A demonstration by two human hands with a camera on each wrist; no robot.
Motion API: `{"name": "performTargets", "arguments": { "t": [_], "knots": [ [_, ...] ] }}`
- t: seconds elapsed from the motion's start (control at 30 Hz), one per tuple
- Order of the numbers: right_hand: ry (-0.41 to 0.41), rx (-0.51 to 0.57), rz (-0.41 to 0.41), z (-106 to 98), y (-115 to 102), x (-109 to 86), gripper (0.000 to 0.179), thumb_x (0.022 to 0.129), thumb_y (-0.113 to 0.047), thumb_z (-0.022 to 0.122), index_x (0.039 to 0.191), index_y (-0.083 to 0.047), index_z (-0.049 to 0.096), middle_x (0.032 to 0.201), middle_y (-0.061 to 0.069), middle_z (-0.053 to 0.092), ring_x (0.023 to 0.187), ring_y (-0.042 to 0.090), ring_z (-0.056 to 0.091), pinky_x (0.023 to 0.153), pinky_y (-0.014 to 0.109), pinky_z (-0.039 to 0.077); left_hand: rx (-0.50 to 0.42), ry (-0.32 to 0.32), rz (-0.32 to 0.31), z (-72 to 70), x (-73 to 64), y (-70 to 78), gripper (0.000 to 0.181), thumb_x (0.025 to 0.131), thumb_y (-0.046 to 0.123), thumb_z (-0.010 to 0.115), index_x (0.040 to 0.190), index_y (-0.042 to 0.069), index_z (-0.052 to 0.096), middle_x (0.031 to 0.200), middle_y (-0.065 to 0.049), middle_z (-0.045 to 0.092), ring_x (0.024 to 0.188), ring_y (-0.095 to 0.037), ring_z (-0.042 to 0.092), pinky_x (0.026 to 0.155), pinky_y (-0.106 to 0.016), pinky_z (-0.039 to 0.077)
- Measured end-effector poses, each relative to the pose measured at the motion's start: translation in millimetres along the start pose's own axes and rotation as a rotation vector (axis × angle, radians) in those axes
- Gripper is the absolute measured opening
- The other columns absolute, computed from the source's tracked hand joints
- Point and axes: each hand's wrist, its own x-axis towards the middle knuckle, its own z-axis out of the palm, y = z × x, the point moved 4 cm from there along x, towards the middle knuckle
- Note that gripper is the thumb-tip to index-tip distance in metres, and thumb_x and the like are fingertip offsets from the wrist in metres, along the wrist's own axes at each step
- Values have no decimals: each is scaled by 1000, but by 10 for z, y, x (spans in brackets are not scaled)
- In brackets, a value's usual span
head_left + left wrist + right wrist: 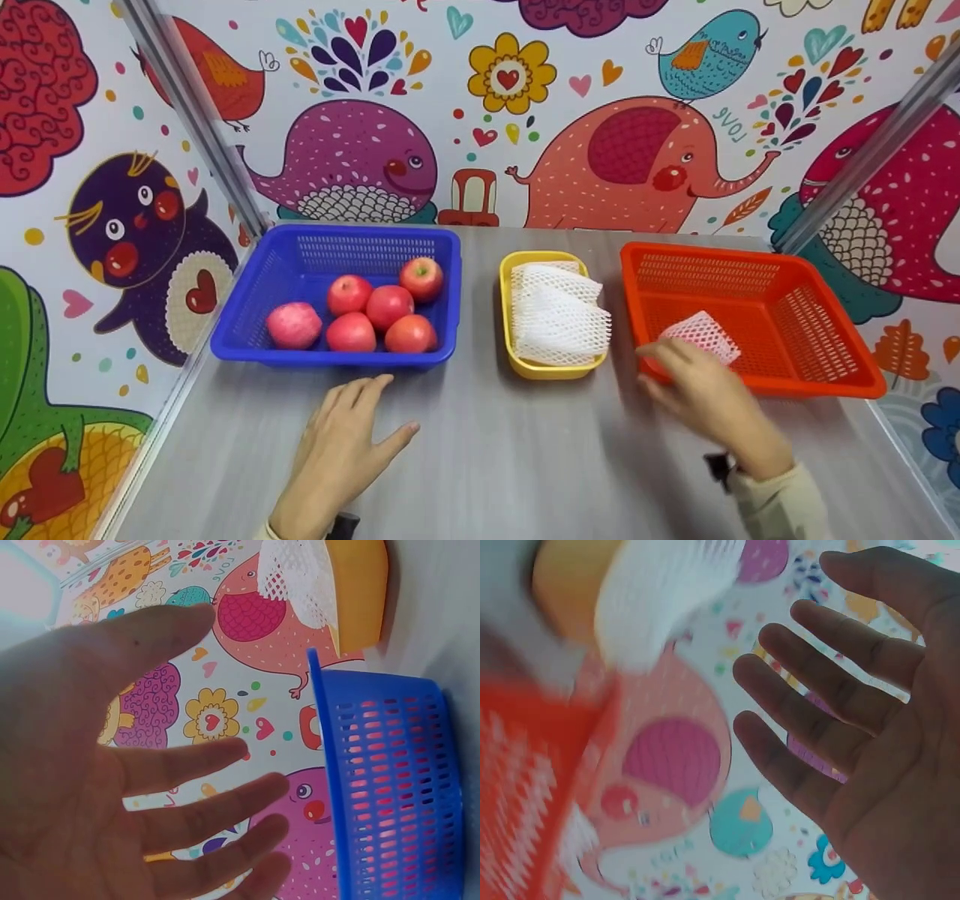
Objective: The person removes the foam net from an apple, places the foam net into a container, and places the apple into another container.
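My left hand (341, 442) hovers just in front of the blue basket (337, 358), fingers spread and thumb out, with nothing in it. Several red apples (390, 306) lie in that basket. Over the near left edge of the orange-red basket (817, 386) is my right hand (705, 394); its fingers (795, 690) look relaxed and hold nothing. Beyond those fingers, a pinkish-white foam net (705, 336) lies in the basket, partly hidden by the hand. Whether it wraps something, I cannot tell. White foam net sleeves (559, 319) fill the small yellow basket (551, 371) between the two larger ones.
All three baskets stand in a row at the back of the grey tabletop (510, 465). A wall with cartoon animals (480, 112) rises behind them. Metal posts (199, 112) stand at the back corners.
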Motion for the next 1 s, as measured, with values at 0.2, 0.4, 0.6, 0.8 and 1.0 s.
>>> {"name": "performTargets", "arguments": {
  "t": [0.2, 0.4, 0.6, 0.8, 1.0],
  "knots": [
    [-306, -16, 221, 48, 617, 198, 45, 81, -15, 84, 122, -7, 67, 116, 13, 64, 104, 33, 61, 88, 56, 52, -23, -29, 1, 25, -8, 15, 65, 79, 43, 83, 130, 7, 63, 120, -11, 64, 115, -35, 55, 98, -53, 44],
    [-597, 4, 380, 325, 1134, 75, 67, 79, -24, 86, 138, -10, 58, 134, 18, 57, 115, 40, 54, 93, 63, 46, -53, -110, -21, 62, -36, 56, 62, 82, 45, 81, 131, 10, 63, 122, -7, 63, 117, -31, 54, 97, -52, 45],
    [-816, 42, 529, 390, 1430, -74, 92, 76, -48, 83, 150, -11, 44, 135, 26, 48, 113, 48, 47, 93, 70, 41, -67, -130, -48, 78, -58, 24, 60, 84, 44, 79, 131, 10, 63, 122, -6, 63, 117, -30, 54, 97, -52, 45],
    [-854, 95, 582, 453, 1609, -111, 106, 71, -62, 80, 151, -7, 37, 124, 22, 52, 107, 43, 49, 91, 66, 43, -64, -118, -37, 95, -63, 9, 59, 84, 43, 79, 130, 9, 63, 121, -7, 64, 116, -31, 55, 97, -52, 45],
    [-749, 96, 492, 534, 1643, -54, 86, 72, -58, 82, 129, -3, 47, 102, 13, 57, 93, 33, 56, 85, 58, 51, -57, -100, -16, 116, -48, -4, 58, 84, 41, 80, 129, 8, 64, 119, -8, 65, 114, -32, 56, 95, -51, 47]
  ]
}}
